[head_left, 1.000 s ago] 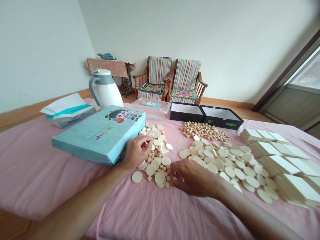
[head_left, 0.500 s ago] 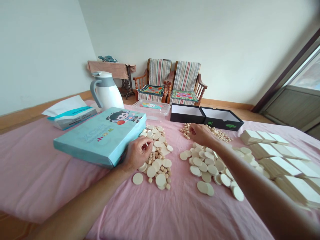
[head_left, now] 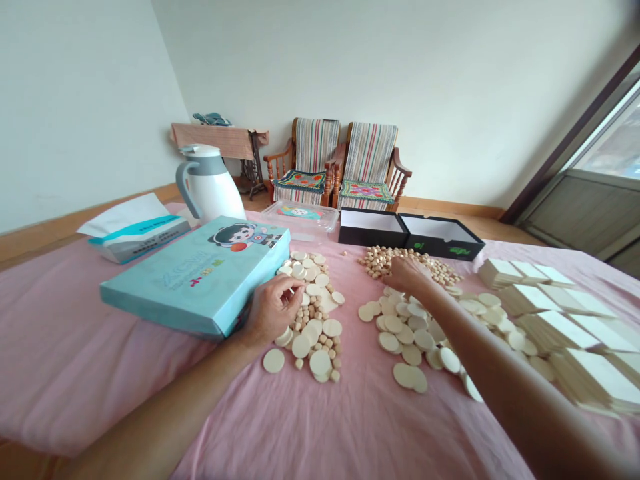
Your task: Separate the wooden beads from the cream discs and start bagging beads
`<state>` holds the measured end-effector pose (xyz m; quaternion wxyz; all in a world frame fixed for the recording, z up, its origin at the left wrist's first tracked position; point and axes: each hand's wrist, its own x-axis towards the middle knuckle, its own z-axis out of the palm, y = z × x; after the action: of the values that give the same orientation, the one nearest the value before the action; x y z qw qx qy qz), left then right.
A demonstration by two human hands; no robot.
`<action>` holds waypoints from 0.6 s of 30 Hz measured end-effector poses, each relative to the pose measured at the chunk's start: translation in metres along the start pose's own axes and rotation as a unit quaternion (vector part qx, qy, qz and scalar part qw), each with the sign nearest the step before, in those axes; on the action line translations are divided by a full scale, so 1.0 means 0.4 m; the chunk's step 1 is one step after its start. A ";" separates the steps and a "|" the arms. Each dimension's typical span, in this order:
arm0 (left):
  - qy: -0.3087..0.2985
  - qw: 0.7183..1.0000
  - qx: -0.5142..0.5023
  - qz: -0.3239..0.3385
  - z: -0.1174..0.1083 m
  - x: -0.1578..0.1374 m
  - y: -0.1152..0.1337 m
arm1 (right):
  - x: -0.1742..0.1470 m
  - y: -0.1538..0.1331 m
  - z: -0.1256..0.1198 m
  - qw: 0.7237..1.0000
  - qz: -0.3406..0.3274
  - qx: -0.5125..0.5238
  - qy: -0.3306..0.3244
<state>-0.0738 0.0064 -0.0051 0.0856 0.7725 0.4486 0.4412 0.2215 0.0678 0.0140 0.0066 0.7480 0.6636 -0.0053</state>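
My left hand (head_left: 274, 308) rests beside the blue box, its fingers curled toward the thumb at the edge of a mixed pile. Whatever the fingers hold, if anything, is hidden. That pile has pale wooden discs (head_left: 301, 346) and small wooden beads (head_left: 329, 343) lying together. Farther out, my right hand (head_left: 409, 275) points down with its fingers together, between a heap of small beads (head_left: 380, 260) and a spread of larger wooden discs (head_left: 425, 340). Its fingertips are partly hidden, so a held piece cannot be made out.
A blue box (head_left: 200, 273) lies at left, with a tissue pack (head_left: 140, 230) and a white jug (head_left: 215, 190) behind. Two black trays (head_left: 373, 237) and a clear plastic lid (head_left: 320, 230) stand at the back. Stacked wooden squares (head_left: 565, 320) line the right side.
My right hand has shifted a little right and toward me, off the beads to their near edge. More of the bead heap shows. My left hand has stayed nearly still.
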 end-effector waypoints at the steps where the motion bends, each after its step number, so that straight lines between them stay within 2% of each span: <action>1: 0.001 1.000 -0.001 0.000 0.000 0.000 0.000 | 0.002 0.000 0.005 1.000 -0.001 0.005 0.000; 6: -0.004 1.000 0.005 0.000 -0.002 -0.001 0.000 | -0.004 0.012 0.013 0.999 -0.005 0.033 0.020; 10: -0.010 1.000 0.011 0.001 -0.004 -0.001 0.001 | -0.036 0.049 -0.019 0.996 -0.010 0.061 0.062; 14: -0.007 1.000 0.009 0.002 -0.004 0.002 -0.001 | -0.090 0.135 -0.061 0.985 0.001 0.117 0.125; 18: -0.006 1.000 0.012 0.004 0.000 0.003 -0.002 | -0.148 0.256 -0.061 0.981 -0.016 0.150 0.120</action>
<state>-0.0742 0.0079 -0.0048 0.0770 0.7776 0.4507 0.4315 0.3163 -0.0028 0.0396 -0.1858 0.7251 0.6629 -0.0154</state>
